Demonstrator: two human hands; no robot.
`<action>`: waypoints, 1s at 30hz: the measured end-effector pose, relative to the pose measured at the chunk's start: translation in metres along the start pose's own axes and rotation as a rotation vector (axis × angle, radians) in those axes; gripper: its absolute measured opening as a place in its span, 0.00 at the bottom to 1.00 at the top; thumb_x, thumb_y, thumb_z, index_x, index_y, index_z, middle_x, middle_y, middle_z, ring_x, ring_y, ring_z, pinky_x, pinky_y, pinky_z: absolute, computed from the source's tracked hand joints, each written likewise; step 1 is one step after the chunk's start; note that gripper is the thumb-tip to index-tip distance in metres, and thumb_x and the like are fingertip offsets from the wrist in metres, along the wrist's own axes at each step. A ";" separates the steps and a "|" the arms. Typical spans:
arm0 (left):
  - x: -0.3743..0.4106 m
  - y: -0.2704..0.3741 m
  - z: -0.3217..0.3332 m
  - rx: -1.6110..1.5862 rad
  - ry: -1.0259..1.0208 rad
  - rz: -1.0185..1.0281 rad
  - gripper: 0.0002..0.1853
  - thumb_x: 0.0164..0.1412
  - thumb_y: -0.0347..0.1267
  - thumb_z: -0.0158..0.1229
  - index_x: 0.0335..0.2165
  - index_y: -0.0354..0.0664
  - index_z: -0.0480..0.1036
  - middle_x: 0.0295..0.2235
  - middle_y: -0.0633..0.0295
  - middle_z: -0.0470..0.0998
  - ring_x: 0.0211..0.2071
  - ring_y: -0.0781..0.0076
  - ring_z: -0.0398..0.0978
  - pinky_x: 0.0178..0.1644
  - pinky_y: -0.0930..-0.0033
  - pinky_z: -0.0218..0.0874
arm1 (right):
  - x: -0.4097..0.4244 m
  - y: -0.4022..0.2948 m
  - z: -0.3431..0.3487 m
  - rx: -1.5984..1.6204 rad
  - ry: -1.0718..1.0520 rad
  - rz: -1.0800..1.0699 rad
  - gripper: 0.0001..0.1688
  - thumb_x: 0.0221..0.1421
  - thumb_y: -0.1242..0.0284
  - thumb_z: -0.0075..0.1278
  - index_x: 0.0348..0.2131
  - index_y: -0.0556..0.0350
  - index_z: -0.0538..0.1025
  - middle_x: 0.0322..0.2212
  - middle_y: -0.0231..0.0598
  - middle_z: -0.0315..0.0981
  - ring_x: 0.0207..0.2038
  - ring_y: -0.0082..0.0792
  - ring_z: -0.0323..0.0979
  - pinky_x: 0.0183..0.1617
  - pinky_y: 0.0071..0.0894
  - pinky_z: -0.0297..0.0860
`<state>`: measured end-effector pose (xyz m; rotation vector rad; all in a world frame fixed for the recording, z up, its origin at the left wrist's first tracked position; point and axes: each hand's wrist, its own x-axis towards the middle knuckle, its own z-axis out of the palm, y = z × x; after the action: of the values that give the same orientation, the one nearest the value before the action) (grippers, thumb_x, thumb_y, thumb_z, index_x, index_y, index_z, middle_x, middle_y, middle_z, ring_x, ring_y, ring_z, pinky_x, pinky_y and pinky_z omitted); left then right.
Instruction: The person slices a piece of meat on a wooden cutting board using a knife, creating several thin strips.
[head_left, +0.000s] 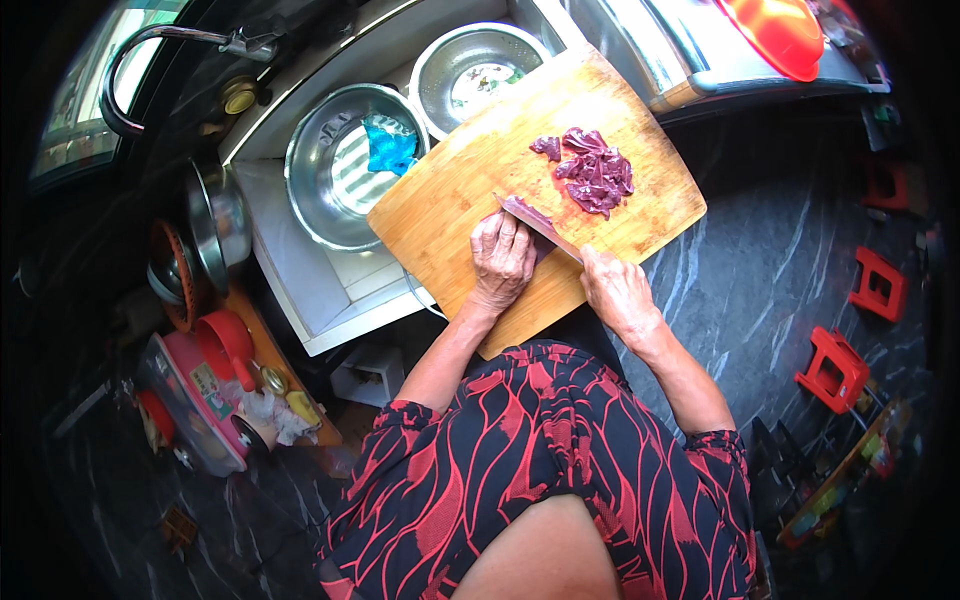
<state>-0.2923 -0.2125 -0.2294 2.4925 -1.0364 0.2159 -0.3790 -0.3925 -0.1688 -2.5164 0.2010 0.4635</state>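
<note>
A wooden cutting board (442, 202) lies across the corner of the sink, close in front of me. My right hand (619, 291) is closed around the handle of a kitchen knife (547, 229), whose blade slants up and left over the board. Beneath the fingers of my left hand (502, 259) is a piece of dark red raw meat (544, 247), pressed to the board beside the blade. A thin slice (529, 210) lies along the blade's far side. Farther back on the board sits a pile of dark red meat slices (596, 172), with a smaller piece (546, 147) at its left.
In the white sink (281, 292) stand a steel basin (300, 169) holding a blue plastic bag (390, 146) and a steel colander (431, 67) with scraps inside. A faucet (169, 31) arches at the upper left. A red plastic bowl (780, 37) rests on the upper right counter.
</note>
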 end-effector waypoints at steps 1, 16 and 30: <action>0.000 -0.001 0.000 0.001 0.005 0.005 0.19 0.47 0.27 0.61 0.41 0.34 0.74 0.45 0.50 0.74 0.46 0.53 0.70 0.49 0.54 0.58 | 0.003 0.000 -0.001 -0.004 -0.022 -0.004 0.06 0.53 0.76 0.47 0.34 0.55 0.69 0.22 0.51 0.74 0.24 0.51 0.76 0.27 0.47 0.73; -0.006 -0.002 0.001 -0.035 0.004 0.016 0.17 0.47 0.25 0.61 0.39 0.34 0.74 0.44 0.48 0.74 0.46 0.50 0.70 0.51 0.53 0.58 | 0.050 -0.019 0.021 -0.208 0.041 -0.077 0.02 0.55 0.74 0.44 0.31 0.51 0.69 0.22 0.43 0.76 0.25 0.37 0.79 0.24 0.33 0.75; -0.010 -0.004 0.000 -0.009 -0.011 0.018 0.18 0.49 0.26 0.61 0.42 0.35 0.74 0.45 0.53 0.74 0.47 0.54 0.69 0.52 0.53 0.58 | 0.012 0.004 0.015 -0.134 -0.022 0.066 0.05 0.54 0.77 0.44 0.34 0.56 0.69 0.26 0.50 0.76 0.29 0.47 0.79 0.29 0.42 0.75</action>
<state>-0.2969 -0.2040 -0.2338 2.4797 -1.0616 0.2023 -0.3732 -0.3878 -0.1870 -2.6403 0.2529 0.5471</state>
